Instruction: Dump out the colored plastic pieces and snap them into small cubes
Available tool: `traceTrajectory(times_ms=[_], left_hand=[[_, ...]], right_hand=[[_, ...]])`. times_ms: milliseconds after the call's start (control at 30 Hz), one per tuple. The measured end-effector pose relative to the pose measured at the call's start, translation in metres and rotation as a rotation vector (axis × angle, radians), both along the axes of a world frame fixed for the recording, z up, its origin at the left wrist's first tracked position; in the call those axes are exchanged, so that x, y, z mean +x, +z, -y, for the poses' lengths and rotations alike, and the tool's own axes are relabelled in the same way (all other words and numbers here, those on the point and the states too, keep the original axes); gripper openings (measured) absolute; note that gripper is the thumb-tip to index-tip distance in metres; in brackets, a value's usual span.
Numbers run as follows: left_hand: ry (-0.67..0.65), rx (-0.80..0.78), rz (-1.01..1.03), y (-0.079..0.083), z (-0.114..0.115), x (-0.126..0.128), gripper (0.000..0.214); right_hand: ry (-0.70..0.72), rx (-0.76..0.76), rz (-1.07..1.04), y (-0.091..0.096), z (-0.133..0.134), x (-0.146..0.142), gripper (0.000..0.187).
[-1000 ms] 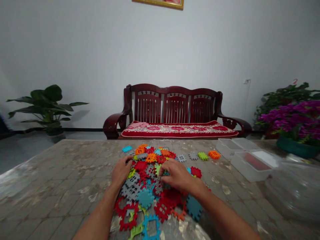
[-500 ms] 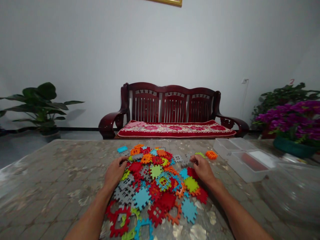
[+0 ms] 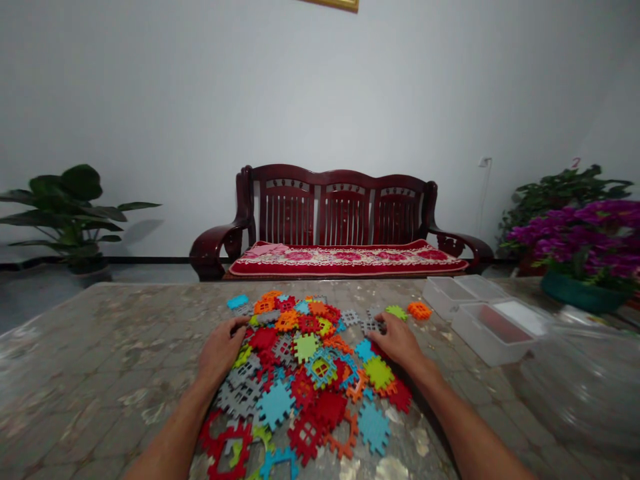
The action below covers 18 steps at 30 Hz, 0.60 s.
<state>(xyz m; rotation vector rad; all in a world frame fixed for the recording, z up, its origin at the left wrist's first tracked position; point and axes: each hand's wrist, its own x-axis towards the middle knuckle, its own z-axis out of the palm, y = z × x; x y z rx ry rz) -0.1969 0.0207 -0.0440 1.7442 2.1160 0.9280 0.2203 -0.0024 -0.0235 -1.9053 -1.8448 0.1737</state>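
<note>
A spread-out pile of flat plastic interlocking building pieces (image 3: 277, 405) lies on the table, in red, blue, green, orange and grey, some with window-like cutouts. My left hand (image 3: 220, 350) rests at the pile's left edge, fingers slightly bent and apart, close to grey and green pieces. At the right edge is my right hand (image 3: 399, 339), its thumb and fingers parted beside a grey lattice piece (image 3: 370, 323). Neither hand visibly holds a piece. A light green piece (image 3: 397, 312) and an orange piece (image 3: 419, 310) lie just beyond my right hand.
Clear plastic boxes (image 3: 493, 332) and a transparent rounded container (image 3: 585, 387) stand on the table's right side. Purple flowers in a green pot (image 3: 583, 291) are behind them. A dark wooden bench (image 3: 345, 207) stands past the table's far edge.
The view has shifted slightly. My right hand has come a little inward and nearer, uncovering more of the light green piece. My left hand stays by the pile's left edge.
</note>
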Motion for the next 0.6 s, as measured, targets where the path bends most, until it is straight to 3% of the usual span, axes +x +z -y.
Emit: traceTrajectory(times_ms=[233, 467, 600], left_hand=[[-0.002, 0.04, 0.0, 0.0, 0.001, 0.0, 0.039], [0.004, 0.031, -0.004, 0.001, 0.001, 0.0, 0.039], [0.015, 0.044, 0.007, 0.001, 0.001, 0.001, 0.036]], right_hand=[[-0.104, -0.094, 0.221, 0.015, 0.004, -0.022, 0.048], [-0.125, -0.107, 0.274, 0.017, 0.005, -0.027, 0.03], [-0.13, -0.031, 0.211, 0.018, 0.004, -0.016, 0.032]])
